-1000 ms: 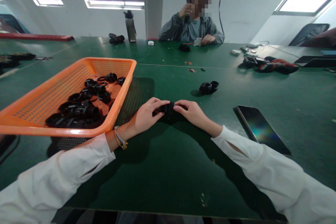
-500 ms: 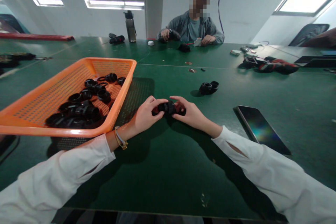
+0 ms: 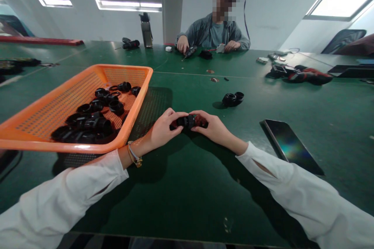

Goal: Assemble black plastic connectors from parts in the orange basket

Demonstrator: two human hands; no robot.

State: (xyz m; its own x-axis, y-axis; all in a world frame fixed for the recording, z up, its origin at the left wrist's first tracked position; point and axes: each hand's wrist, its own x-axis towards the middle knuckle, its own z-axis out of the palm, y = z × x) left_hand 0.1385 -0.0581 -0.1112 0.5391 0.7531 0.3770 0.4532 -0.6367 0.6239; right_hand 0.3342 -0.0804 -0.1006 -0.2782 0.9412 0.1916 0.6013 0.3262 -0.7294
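Between my two hands is a black plastic fitting [image 3: 189,121], held just over the green table [image 3: 187,186]. My left hand [image 3: 164,127] grips its left end between thumb and fingers. On the other side, my right hand [image 3: 213,127] has thumb and fingers closed round the right end. Beyond my right hand lies another black fitting [image 3: 233,99] on the table. To the left, an orange basket [image 3: 87,148] holds several black plastic parts [image 3: 97,122].
A phone [image 3: 292,146] lies to the right of my right hand. Across the table sits a person [image 3: 217,33] with a tool under one hand. A bottle [image 3: 146,31] stands at the far edge; red and black tools [image 3: 304,74] lie at the back right.
My right hand's fingers have closed in on the fitting's right end. Across the table, the person's hand and dark tool have come down to the tabletop.
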